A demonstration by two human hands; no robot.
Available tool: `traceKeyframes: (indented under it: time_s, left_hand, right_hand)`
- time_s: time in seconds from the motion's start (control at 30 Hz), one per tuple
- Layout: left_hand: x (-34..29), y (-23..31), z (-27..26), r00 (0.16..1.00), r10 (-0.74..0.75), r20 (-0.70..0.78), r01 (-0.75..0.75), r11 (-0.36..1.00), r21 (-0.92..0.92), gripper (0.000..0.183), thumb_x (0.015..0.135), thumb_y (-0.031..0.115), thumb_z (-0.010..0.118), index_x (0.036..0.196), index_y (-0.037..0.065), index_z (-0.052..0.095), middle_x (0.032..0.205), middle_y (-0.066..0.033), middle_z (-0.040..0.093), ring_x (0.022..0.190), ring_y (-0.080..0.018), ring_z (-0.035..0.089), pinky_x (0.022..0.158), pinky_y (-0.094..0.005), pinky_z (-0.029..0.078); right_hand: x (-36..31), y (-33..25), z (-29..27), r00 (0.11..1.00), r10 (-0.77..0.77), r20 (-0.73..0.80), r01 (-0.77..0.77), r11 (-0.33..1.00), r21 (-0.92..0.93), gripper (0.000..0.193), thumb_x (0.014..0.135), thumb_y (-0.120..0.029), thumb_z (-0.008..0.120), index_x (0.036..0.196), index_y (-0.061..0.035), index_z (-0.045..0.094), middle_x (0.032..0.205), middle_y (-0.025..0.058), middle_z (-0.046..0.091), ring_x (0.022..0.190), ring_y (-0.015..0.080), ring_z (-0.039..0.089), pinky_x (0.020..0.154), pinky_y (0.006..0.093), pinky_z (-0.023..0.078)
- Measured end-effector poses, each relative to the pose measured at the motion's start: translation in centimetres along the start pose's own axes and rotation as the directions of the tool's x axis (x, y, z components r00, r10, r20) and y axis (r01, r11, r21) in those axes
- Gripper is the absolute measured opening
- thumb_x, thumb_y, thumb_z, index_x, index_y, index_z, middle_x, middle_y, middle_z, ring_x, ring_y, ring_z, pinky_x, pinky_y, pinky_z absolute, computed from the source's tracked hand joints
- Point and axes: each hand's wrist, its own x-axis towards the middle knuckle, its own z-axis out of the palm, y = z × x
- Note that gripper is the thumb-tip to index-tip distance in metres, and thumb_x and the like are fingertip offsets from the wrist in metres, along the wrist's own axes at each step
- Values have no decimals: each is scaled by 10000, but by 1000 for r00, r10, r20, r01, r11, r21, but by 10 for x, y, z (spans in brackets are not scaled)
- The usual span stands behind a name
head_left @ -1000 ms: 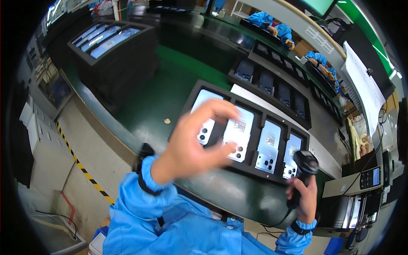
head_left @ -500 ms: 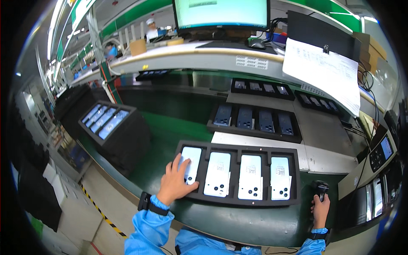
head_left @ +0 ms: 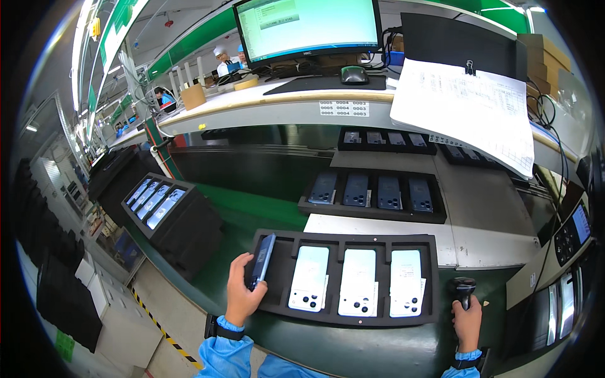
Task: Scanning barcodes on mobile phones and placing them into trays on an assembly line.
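Observation:
My left hand (head_left: 242,295) grips a smartphone (head_left: 262,263) by its sides. The phone is tipped up on its long edge at the leftmost slot of a black foam tray (head_left: 283,307). Three pale smartphones (head_left: 309,277) lie in the tray's other slots, camera ends toward me, each with a small white slip at its right side. To the right of the tray, my right hand (head_left: 467,324) is wrapped round the handle of a black handheld barcode scanner (head_left: 463,287).
Behind stands another foam tray (head_left: 372,214) with dark blue phones. Stacked black trays (head_left: 189,236) with phones on top stand at the left. A shelf above carries a monitor (head_left: 309,31), a mouse (head_left: 354,75) and clipped papers (head_left: 463,107). At the right is a machine with a display (head_left: 580,220).
My left hand has tilted the leftmost phone up from lying flat in its slot onto its edge. The view has shifted slightly; my right hand still holds the scanner.

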Motion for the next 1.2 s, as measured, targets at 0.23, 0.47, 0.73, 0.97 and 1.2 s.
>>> traceKeyframes:
  time_s: [0.23,0.47,0.73,0.97,1.2]
  left_hand:
    - [-7,-11,7,983,-129,-132,108,983,-151,548,763,82,618,1293,-40,553,1264,-202,584,1160,-357,597,1046,-410,465]
    - [-7,-6,12,988,-91,-127,91,996,-2,565,751,119,627,1294,-19,556,1228,-220,610,1128,-395,621,1010,-422,486]
    - [-12,6,5,986,-58,-154,76,991,113,533,755,123,635,1272,7,576,1150,-214,657,1017,-394,678,903,-414,532]
    - [-7,5,10,989,-38,-142,57,990,133,566,727,165,680,1265,21,582,1187,-228,646,1040,-426,654,899,-440,536]
    - [-12,-1,5,989,-21,-149,44,987,152,608,717,212,735,1280,40,584,1238,-234,640,1155,-437,626,948,-485,526]
  right_hand:
    - [10,8,9,995,-102,-17,101,992,-74,159,877,-105,678,966,10,614,657,39,573,516,117,522,479,306,417]
    - [6,-12,11,999,25,34,-23,997,-69,204,877,-121,686,1020,10,625,693,47,585,589,150,562,553,321,450]
    - [11,8,-52,641,-475,-603,468,865,-184,502,969,-147,631,1444,-61,492,1269,124,573,1020,193,577,835,350,478]
    - [84,44,-229,639,-87,-764,351,917,189,558,1060,-488,460,1507,-155,480,1328,27,617,927,110,565,738,256,399]
    - [52,-59,-173,597,-208,-775,434,896,94,480,1050,-415,453,1331,-32,525,1122,123,686,788,192,625,614,310,487]
